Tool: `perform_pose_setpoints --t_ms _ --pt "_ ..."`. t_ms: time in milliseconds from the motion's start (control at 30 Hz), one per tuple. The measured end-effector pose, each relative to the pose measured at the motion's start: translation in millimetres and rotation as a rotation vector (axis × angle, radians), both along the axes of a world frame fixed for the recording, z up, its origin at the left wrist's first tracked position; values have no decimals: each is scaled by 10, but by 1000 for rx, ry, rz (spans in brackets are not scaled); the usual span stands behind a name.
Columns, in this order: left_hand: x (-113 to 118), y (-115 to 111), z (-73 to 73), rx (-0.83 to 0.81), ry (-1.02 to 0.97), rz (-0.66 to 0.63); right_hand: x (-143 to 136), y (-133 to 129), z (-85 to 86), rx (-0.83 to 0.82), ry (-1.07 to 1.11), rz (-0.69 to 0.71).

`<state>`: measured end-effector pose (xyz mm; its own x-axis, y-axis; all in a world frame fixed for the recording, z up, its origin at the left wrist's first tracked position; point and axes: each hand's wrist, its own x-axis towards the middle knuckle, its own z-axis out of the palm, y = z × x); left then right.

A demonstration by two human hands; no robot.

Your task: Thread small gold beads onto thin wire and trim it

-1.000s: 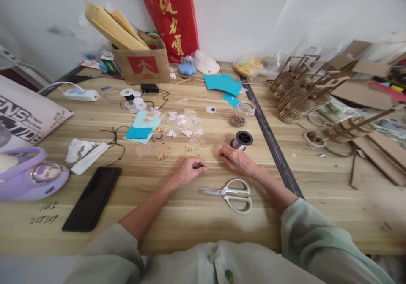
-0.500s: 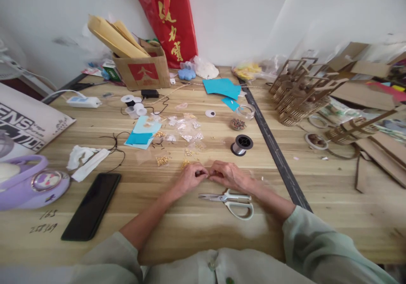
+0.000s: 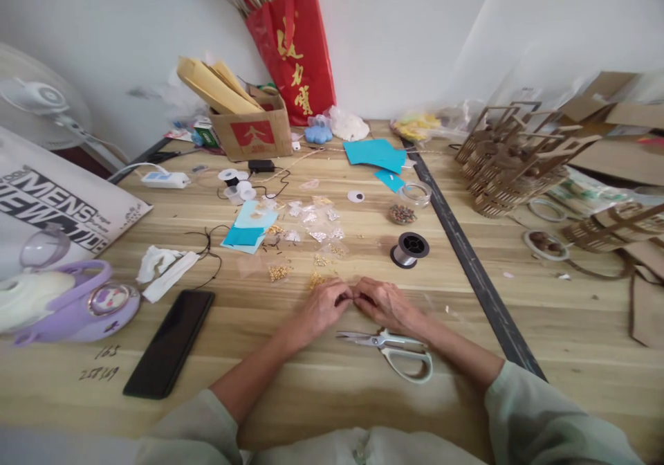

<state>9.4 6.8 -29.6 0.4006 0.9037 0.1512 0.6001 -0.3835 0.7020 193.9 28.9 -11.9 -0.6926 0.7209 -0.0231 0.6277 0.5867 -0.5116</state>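
Fingertips pinched, my left hand (image 3: 322, 307) meets my right hand (image 3: 382, 303) above the wooden table. Whatever they hold between them is too small to make out. My right hand's fingers are likewise pressed together. Just below the hands lie scissors (image 3: 409, 362) with pale handles, their blades pointing left. A spool of thin clear line or wire (image 3: 407, 254) stands beyond my right hand. Small gold beads (image 3: 317, 281) lie just past my left hand, with another heap of gold beads (image 3: 279, 272) farther left.
A black phone (image 3: 170, 344) and a purple bottle (image 3: 77, 306) are at left. Small plastic bags (image 3: 319, 221), blue cards (image 3: 249, 233) and a dish of mixed beads (image 3: 402, 214) lie farther back. Woven baskets (image 3: 498, 174) stand at right; a cardboard box (image 3: 254, 135) and red bag (image 3: 301, 57) at the back.
The camera view has shifted, so everything appears further right and slightly lower. Both hands stay pinched together in nearly the same place over the table.
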Motion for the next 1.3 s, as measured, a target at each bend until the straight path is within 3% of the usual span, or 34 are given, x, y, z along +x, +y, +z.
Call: perform_pose_setpoints --t_ms 300,567,733,1033,1167,1300 --pt "-11 -98 150 148 308 -56 -63 -55 -43 153 -163 -27" --pt "-27 -90 11 157 277 -47 -60 -73 -62 200 -119 -49" --pt "-36 -59 40 85 121 -32 -50 -57 -116 201 -46 -51" --pt "-520 255 278 94 -92 331 11 86 -135 -72 328 -118" --pt "-628 378 332 127 -30 303 43 183 -227 -178 432 -193" --pt "-521 456 316 153 181 170 59 226 -271 -255 467 -229"
